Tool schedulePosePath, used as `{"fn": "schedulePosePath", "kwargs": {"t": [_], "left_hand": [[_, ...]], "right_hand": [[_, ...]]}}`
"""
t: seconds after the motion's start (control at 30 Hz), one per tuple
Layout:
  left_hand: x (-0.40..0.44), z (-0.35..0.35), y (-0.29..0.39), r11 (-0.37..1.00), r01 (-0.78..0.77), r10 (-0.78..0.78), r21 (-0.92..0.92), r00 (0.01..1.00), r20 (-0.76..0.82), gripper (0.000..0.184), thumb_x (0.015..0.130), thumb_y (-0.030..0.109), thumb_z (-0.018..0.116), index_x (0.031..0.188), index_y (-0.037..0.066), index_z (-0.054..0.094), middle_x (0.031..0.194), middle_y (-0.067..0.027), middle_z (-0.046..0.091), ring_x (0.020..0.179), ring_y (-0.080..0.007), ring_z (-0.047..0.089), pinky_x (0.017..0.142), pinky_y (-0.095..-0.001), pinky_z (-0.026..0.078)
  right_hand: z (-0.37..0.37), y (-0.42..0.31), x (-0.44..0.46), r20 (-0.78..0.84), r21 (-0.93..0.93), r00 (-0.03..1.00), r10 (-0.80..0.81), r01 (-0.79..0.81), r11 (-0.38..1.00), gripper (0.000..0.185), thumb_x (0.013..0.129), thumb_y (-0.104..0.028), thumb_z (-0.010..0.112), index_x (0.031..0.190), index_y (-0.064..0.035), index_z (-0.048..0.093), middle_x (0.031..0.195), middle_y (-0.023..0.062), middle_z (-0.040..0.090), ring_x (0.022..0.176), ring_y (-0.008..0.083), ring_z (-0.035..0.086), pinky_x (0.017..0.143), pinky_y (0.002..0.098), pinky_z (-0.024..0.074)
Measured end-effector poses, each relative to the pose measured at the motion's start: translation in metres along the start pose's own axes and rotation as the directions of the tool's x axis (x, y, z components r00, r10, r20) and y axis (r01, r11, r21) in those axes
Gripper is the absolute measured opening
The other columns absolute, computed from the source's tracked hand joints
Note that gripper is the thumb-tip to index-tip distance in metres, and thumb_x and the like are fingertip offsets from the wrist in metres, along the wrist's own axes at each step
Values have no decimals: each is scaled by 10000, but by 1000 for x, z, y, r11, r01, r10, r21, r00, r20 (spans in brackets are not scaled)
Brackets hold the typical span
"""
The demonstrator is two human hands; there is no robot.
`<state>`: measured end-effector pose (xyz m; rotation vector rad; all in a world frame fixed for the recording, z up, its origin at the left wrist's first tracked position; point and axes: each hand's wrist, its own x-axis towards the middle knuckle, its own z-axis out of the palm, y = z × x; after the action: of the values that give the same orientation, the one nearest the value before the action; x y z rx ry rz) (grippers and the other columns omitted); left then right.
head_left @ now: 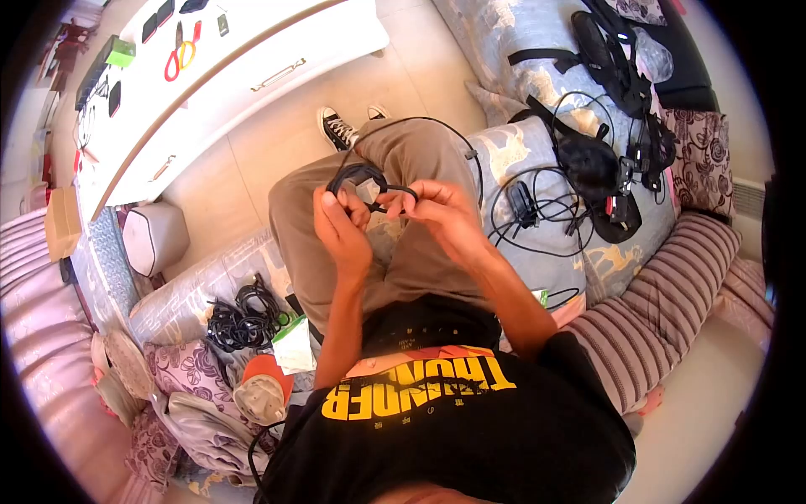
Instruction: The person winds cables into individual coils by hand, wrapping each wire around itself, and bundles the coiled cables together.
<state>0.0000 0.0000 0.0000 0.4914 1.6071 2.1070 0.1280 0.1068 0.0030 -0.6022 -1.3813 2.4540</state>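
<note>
A black cable is wound into a small coil above my lap. My left hand is closed around the lower left side of the coil. My right hand pinches the cable at the coil's right side, fingers close to those of my left hand. One loose length arcs over my right knee and down beside my thigh, with a small dark piece on it near the sofa. The coil's underside and the cable ends are hidden or too small to make out.
Loose black cables and a black strap harness lie on the sofa at right. A cable bundle lies at left. Scissors rest on the white table ahead. A white stool stands left of my legs.
</note>
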Motion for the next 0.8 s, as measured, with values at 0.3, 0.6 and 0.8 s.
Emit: {"fn": "schedulePosePath", "kwargs": {"t": [0.3, 0.6, 0.8], "left_hand": [[19, -10, 3, 956, 178, -210, -234, 970, -120, 339, 1147, 348, 378, 925, 103, 451, 670, 36, 373, 566, -49, 320, 496, -219, 276], [45, -15, 22, 920, 168, -218, -353, 970, -106, 305, 1142, 343, 394, 963, 111, 479, 693, 47, 369, 568, -66, 325, 532, -232, 263], [50, -13, 20, 916, 267, -298, -300, 953, -61, 301, 1148, 334, 379, 969, 113, 479, 696, 45, 364, 584, -69, 325, 565, -234, 272]], "right_hand": [[19, -47, -10, 30, -183, 976, 214, -205, 961, 305, 1059, -287, 590, 1137, -1, 662, 731, 20, 614, 712, 121, 599, 771, 270, 506], [14, -41, -24, 356, -252, 922, -154, 253, 934, 267, 1039, -301, 639, 1080, -37, 633, 917, 63, 728, 875, 163, 697, 841, 342, 543], [1, -63, -49, 444, 310, 881, 164, -323, 894, 391, 1046, -332, 621, 1209, 10, 526, 794, 114, 699, 787, 181, 704, 1002, 424, 488]]}}
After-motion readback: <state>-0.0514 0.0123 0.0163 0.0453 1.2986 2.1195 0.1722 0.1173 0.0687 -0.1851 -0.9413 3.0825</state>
